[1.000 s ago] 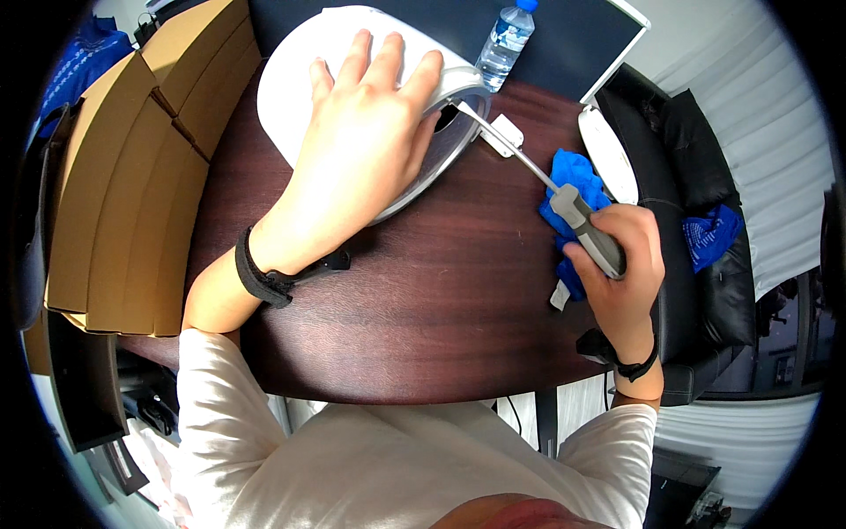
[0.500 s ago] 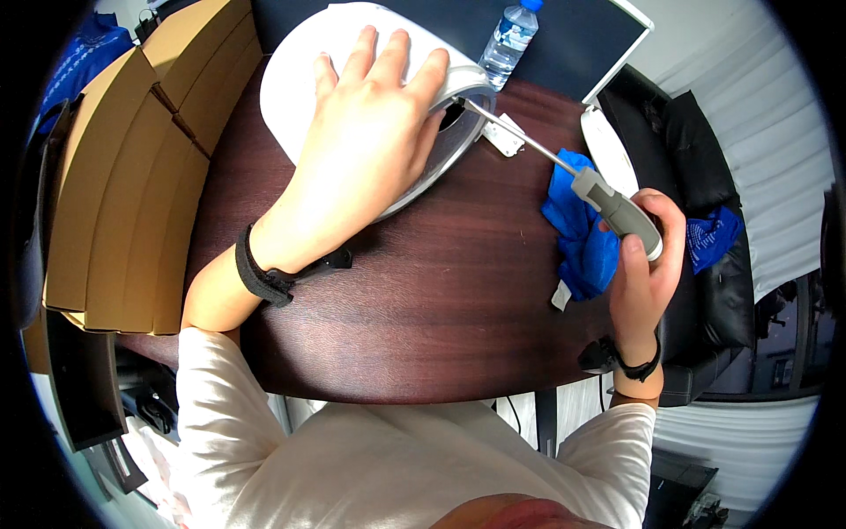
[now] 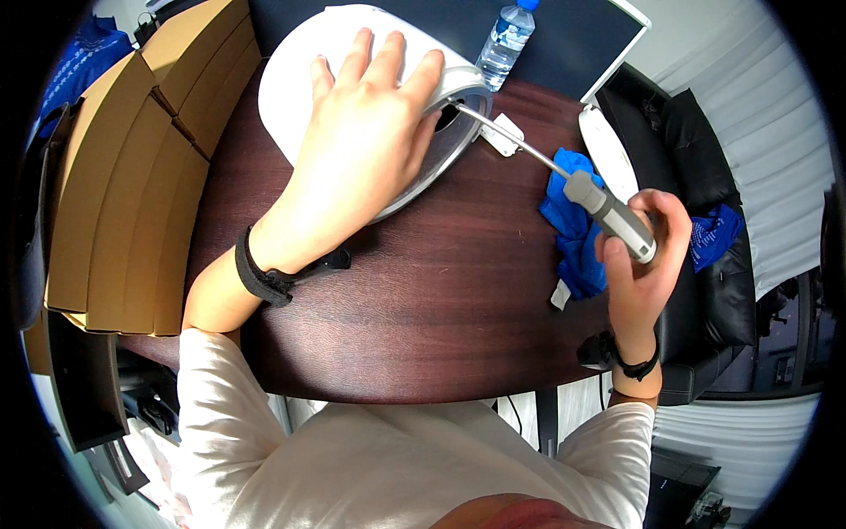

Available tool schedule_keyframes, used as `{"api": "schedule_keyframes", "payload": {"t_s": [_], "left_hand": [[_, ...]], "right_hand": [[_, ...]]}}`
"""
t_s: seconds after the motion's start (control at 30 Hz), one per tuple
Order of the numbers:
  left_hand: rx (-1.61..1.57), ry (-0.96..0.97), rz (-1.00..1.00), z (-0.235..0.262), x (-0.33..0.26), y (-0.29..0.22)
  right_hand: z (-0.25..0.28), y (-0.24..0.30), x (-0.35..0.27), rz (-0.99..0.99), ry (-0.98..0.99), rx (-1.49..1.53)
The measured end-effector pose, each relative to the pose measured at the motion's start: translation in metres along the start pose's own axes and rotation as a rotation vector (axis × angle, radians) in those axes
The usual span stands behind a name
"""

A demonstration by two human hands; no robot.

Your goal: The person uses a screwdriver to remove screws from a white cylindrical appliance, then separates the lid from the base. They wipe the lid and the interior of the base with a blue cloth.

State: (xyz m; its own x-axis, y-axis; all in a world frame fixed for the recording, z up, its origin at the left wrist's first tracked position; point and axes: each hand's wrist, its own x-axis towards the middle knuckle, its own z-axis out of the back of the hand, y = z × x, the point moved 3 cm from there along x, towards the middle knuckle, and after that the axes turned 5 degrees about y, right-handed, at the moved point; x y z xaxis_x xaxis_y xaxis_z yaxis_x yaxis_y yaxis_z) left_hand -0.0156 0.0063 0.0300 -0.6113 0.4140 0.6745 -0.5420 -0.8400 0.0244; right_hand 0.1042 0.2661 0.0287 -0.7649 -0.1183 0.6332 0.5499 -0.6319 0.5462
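Note:
A white rounded appliance [image 3: 286,93] lies on the dark wooden table, its grey open rim turned to the right. Spread flat across its top, my left hand [image 3: 366,123] presses on the shell with fingers apart. My right hand [image 3: 652,251] grips a screwdriver [image 3: 608,216] by its grey handle end, thumb and fingers around it. The long metal shaft points up and left, and its tip meets the appliance's rim beside a dark opening. Exactly what the tip touches is too small to tell. Below the handle lies a crumpled blue cloth [image 3: 573,216].
A clear water bottle with a blue cap [image 3: 505,44] stands behind the appliance. Near it lies a small white piece [image 3: 503,136]. A long white curved part [image 3: 608,152] rests at the table's right edge. Brown cardboard boxes [image 3: 132,185] line the left side; a black sofa [image 3: 705,159] stands right.
The screwdriver handle has turned about its shaft and shifted slightly left, with the fingers of my right hand opening a little around it. My left hand stays on the appliance.

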Motion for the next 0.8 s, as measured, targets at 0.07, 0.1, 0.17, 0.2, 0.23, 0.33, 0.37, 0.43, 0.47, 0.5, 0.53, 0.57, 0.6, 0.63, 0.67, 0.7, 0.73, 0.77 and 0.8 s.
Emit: {"api": "schedule_keyframes", "payload": {"t_s": [0.07, 0.1, 0.17, 0.2, 0.23, 0.33, 0.37, 0.43, 0.47, 0.5, 0.53, 0.57, 0.6, 0.63, 0.67, 0.7, 0.73, 0.77, 0.8], "left_hand": [[0.0, -0.002, -0.003, 0.0, 0.0, 0.0], [0.001, -0.004, -0.005, 0.0, 0.0, 0.0], [-0.001, -0.004, -0.006, 0.0, 0.0, 0.0], [-0.004, -0.003, -0.004, 0.0, 0.0, -0.001], [-0.006, -0.001, -0.003, 0.0, 0.0, -0.001], [0.005, -0.007, 0.003, 0.0, -0.001, -0.001], [0.005, -0.009, 0.004, -0.001, 0.0, -0.001], [0.006, -0.011, 0.007, -0.002, 0.0, -0.001], [0.006, -0.008, 0.009, -0.001, 0.0, -0.001], [0.006, -0.005, 0.012, 0.0, 0.0, 0.0], [0.006, -0.002, 0.014, 0.001, -0.001, 0.0], [0.009, -0.005, 0.01, 0.0, 0.0, 0.0], [0.013, -0.008, 0.007, -0.001, 0.001, -0.001], [0.017, -0.011, 0.003, -0.002, 0.001, -0.001], [0.019, -0.01, 0.008, -0.001, 0.001, 0.0], [0.021, -0.009, 0.012, -0.001, 0.0, 0.0], [0.022, -0.009, 0.017, 0.0, -0.001, 0.001], [0.018, -0.008, 0.014, 0.0, -0.001, 0.0], [0.014, -0.007, 0.012, -0.001, 0.0, 0.0]], "right_hand": [[0.002, -0.006, 0.001, -0.072, -0.013, 0.182], [0.003, -0.01, 0.002, -0.099, -0.008, 0.341], [0.003, -0.011, 0.004, -0.15, -0.009, 0.5], [0.002, -0.008, 0.005, -0.174, -0.015, 0.5], [0.001, -0.006, 0.005, -0.199, -0.022, 0.5], [-0.001, -0.009, 0.003, -0.153, -0.066, 0.493], [-0.003, -0.009, 0.002, -0.18, -0.074, 0.486], [-0.006, -0.008, -0.002, -0.234, -0.088, 0.471], [-0.004, -0.01, -0.002, -0.202, -0.034, 0.324], [-0.003, -0.014, -0.002, -0.161, -0.035, 0.267], [-0.002, -0.018, -0.003, -0.119, -0.036, 0.21], [-0.001, -0.017, -0.003, -0.081, -0.042, 0.148], [-0.005, -0.01, -0.002, -0.076, -0.064, 0.167], [-0.002, -0.01, -0.002, -0.099, -0.022, 0.174], [0.003, -0.012, -0.003, -0.119, 0.025, 0.186], [0.004, -0.011, -0.002, -0.139, 0.072, 0.198], [0.005, -0.008, -0.002, -0.118, 0.077, 0.168], [0.004, -0.003, -0.002, -0.099, 0.078, 0.137], [0.002, 0.0, -0.002, -0.081, 0.079, 0.105]]}}
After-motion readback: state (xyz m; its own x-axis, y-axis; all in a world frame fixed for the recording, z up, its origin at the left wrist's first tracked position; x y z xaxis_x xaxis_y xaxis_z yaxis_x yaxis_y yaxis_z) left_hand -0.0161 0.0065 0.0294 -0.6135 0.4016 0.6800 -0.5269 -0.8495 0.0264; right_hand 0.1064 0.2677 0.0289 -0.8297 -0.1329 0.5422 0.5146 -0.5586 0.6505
